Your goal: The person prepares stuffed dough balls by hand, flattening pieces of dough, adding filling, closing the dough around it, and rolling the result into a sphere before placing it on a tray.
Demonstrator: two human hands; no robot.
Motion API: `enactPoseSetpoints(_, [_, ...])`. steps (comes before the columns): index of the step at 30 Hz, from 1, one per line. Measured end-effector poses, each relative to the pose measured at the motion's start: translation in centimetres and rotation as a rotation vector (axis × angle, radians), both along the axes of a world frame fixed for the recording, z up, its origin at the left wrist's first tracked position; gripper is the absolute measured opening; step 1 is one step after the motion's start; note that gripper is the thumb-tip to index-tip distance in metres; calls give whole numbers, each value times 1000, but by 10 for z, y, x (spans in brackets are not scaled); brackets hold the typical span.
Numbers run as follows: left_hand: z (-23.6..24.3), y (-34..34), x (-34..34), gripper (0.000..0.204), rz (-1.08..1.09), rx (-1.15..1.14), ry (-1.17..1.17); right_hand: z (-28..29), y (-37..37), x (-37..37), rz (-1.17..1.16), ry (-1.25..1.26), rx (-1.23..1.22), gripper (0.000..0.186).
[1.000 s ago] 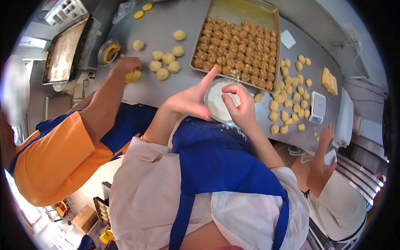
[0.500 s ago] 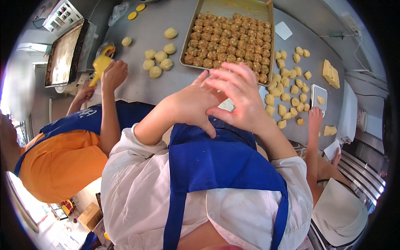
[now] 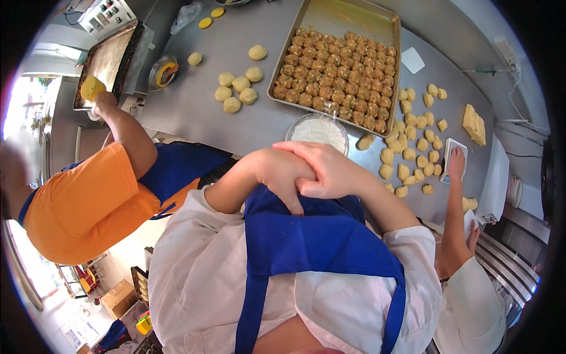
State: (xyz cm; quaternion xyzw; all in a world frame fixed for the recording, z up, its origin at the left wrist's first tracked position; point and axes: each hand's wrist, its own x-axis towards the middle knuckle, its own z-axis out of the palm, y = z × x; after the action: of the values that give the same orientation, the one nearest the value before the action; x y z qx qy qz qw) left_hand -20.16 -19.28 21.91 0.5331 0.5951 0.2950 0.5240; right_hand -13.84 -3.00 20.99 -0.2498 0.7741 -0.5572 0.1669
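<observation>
In front of my blue apron, my right hand (image 3: pixel 330 170) lies over my left hand (image 3: pixel 280 174), its fingers pressed together across the left one's. My left thumb points down. Whatever is between the palms, if anything, is hidden. Just beyond the hands stands a bowl of white flour (image 3: pixel 318 131). A single dough piece (image 3: pixel 365 142) sits right of the bowl. Past the bowl, a large metal tray (image 3: pixel 354 16) holds rows of brown filling balls (image 3: pixel 336 74). Smooth round dough balls (image 3: pixel 240 84) sit on the table to the left of the tray.
Many cut dough pieces (image 3: pixel 421 144) cover the table's right side, near a dough block (image 3: pixel 473 125). A co-worker's hand (image 3: pixel 457 162) is at a white scale (image 3: pixel 453 144). At left, a person in orange holds a yellow tool (image 3: pixel 92 88) by a baking tray (image 3: pixel 112 50). A metal bowl (image 3: pixel 154 75) stands nearby.
My hands have come together, right fingers settling onto the left hand, and sit lower, revealing the flour bowl. The person at left has moved the yellow tool over the baking tray.
</observation>
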Motion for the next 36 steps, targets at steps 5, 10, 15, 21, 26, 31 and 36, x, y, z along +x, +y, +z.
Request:
enactPoseSetpoints(5, [-46,-20,13,42,148,87,-77,-40,-20,8,-29,-34,-41,60])
enactPoseSetpoints(10, [-78,-38,15,35,95,-4,-255,-65,-41,14,-50,-149,-23,58])
enactPoseSetpoints(15, [-81,-42,17,41,123,-169,-259,-76,-46,15,-47,-219,-33,56])
enactPoseSetpoints(21, [-86,-40,17,43,153,-260,-278,-75,-44,15,-52,-240,-43,54])
enactPoseSetpoints(26, [-85,-38,17,40,134,-281,-316,-78,-44,19,-78,-229,-46,53])
enactPoseSetpoints(31, [-81,-33,17,40,128,-202,-333,-72,-39,18,-68,-189,35,54])
enactPoseSetpoints(36, [-61,-20,15,52,49,-98,-165,-42,-17,6,37,-273,-35,58])
